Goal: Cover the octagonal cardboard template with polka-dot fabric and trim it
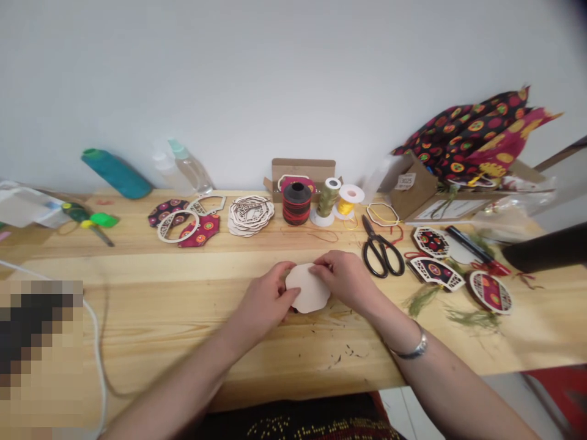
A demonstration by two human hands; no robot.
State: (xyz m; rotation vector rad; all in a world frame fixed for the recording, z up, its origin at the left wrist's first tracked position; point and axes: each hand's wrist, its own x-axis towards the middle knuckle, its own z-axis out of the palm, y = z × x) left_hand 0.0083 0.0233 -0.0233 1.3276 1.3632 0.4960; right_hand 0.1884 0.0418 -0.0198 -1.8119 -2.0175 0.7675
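Note:
A pale, flat wooden piece with a scalloped outline (308,289) is held between my two hands just above the table, its plain face up. My left hand (275,293) grips its left edge, thumb on top and fingers underneath. At the upper right edge, the fingers of my right hand (337,275) are pinched on the same piece. A little dark red material shows below its lower left edge; the rest of the underside is hidden. Black-handled scissors (384,253) lie to the right of my right hand. Small dark scraps (343,355) are scattered nearer the table's front edge.
Behind are stacked wooden cutouts (250,215), a red-black thread spool (296,204), green thread (326,198) and yellow thread (349,201). Patterned ornaments (490,292) and a cardboard box (415,186) stand right. Fabric pieces (202,231), screwdriver (98,232) and white cable (97,342) lie left.

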